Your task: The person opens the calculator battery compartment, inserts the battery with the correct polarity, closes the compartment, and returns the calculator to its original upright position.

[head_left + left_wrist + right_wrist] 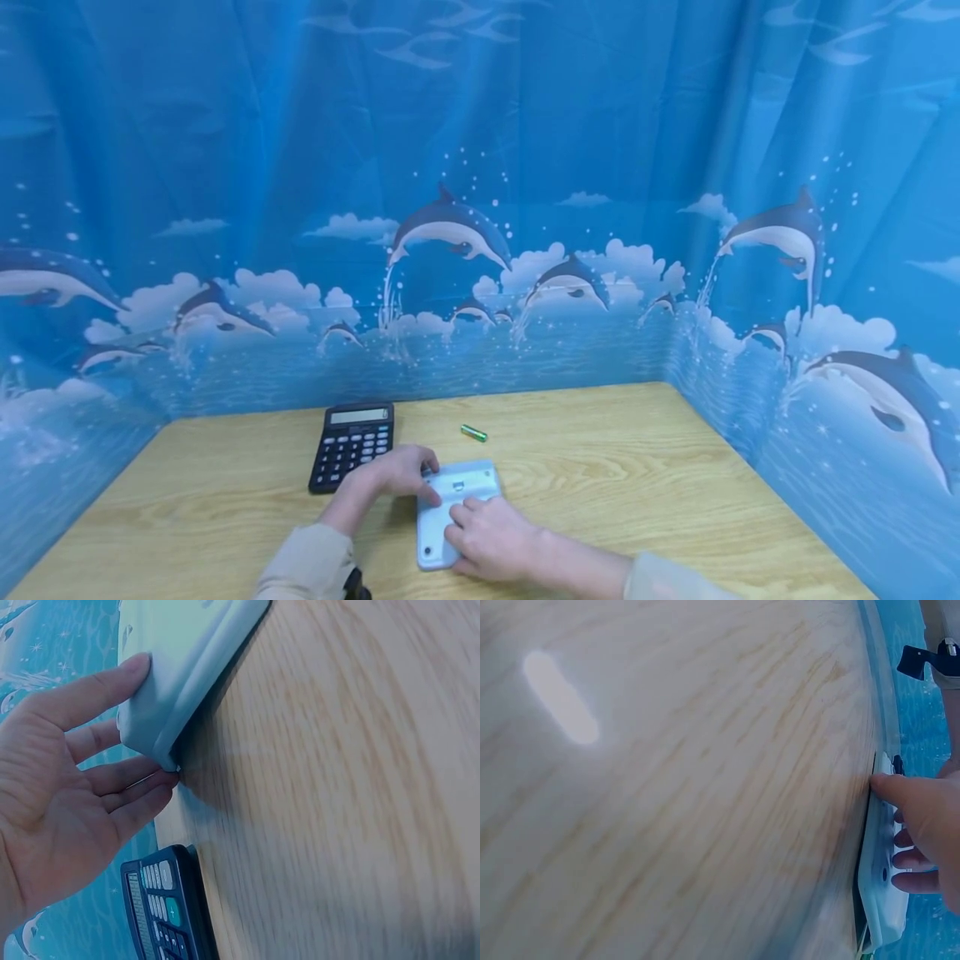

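Pale device [437,527]: it lay back side up on the counter [637,483], beneath both hands; the left wrist view showed one corner raised a little, with shadow under it.
Left hand [405,471]: it gripped the device near its far left corner; the thumb rested on the back, the other fingers at and below the edge.
Right hand [495,537]: it held the near right part, thumb at the edge and fingers bent over the back; what the fingertips pressed could not be told for sure, as the hand covered the spot.
Battery [473,432]: it lay loose beyond the device's far edge, touched by neither hand; a nudge from the device could have set it rolling.
Black calculator [352,450]: it lay face up to the left; the left wrist passed close to its near right corner, so a backward pull risked knocking it.
Slip risk: the raised corner seemed the weak point; hard pressure from the right fingers might have skidded the device or jerked it from the left hand's light pinch.
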{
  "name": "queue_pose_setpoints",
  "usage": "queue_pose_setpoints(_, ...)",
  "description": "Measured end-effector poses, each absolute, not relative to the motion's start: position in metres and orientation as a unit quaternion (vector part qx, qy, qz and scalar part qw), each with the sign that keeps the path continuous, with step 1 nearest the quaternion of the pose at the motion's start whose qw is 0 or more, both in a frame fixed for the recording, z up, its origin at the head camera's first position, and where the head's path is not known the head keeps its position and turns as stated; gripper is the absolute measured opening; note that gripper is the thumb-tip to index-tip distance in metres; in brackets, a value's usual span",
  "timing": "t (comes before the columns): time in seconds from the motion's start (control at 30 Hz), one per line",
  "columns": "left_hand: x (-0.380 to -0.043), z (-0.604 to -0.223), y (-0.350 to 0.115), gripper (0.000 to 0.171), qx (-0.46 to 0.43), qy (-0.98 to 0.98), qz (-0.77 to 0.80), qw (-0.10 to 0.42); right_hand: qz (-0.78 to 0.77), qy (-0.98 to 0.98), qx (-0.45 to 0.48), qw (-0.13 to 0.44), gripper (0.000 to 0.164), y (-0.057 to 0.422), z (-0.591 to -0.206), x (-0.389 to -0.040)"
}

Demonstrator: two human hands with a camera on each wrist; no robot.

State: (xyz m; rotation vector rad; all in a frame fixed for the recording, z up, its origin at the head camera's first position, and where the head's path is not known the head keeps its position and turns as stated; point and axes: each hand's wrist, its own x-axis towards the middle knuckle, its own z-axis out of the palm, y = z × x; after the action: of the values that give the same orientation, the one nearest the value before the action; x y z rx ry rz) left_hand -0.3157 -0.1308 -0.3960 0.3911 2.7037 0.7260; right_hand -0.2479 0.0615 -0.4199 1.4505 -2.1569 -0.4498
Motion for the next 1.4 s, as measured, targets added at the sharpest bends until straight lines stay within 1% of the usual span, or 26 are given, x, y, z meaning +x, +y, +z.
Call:
queue_pose_setpoints(0.27,-0.313,-0.394,-0.133,0.046,0.139,0.944,0.250,0.163,-0.132,-0.795,0.542,0.236,0.036,0.060,-0.419,-0.250)
queue_pose_setpoints(0.37,-0.313,-0.393,-0.133,0.046,0.137,0.947,0.241,0.160,-0.106,-0.789,0.561,0.226,0.031,0.062,-0.416,-0.254)
queue_pose_setpoints(0.5,-0.311,-0.393,-0.133,0.047,0.138,0.948,0.240,0.154,-0.071,-0.791,0.574,0.197,0.022,0.066,-0.410,-0.258)
queue_pose_setpoints(0.67,-0.307,-0.396,-0.134,0.045,0.147,0.948,0.242,0.144,-0.023,-0.823,0.547,0.151,0.015,0.069,-0.409,-0.259)
queue_pose_setpoints(0.83,-0.305,-0.397,-0.136,0.043,0.167,0.950,0.235,0.121,0.020,-0.864,0.488,0.124,0.018,0.073,-0.408,-0.263)
queue_pose_setpoints(1.1,-0.301,-0.396,-0.137,0.045,0.168,0.951,0.234,0.112,0.050,-0.895,0.421,0.139,0.019,0.078,-0.402,-0.277)
queue_pose_setpoints(1.23,-0.299,-0.396,-0.137,0.045,0.156,0.953,0.234,0.112,0.077,-0.901,0.406,0.133,0.020,0.076,-0.402,-0.286)
queue_pose_setpoints(1.4,-0.297,-0.395,-0.135,0.044,0.148,0.953,0.240,0.110,0.081,-0.903,0.399,0.140,0.020,0.073,-0.403,-0.293)
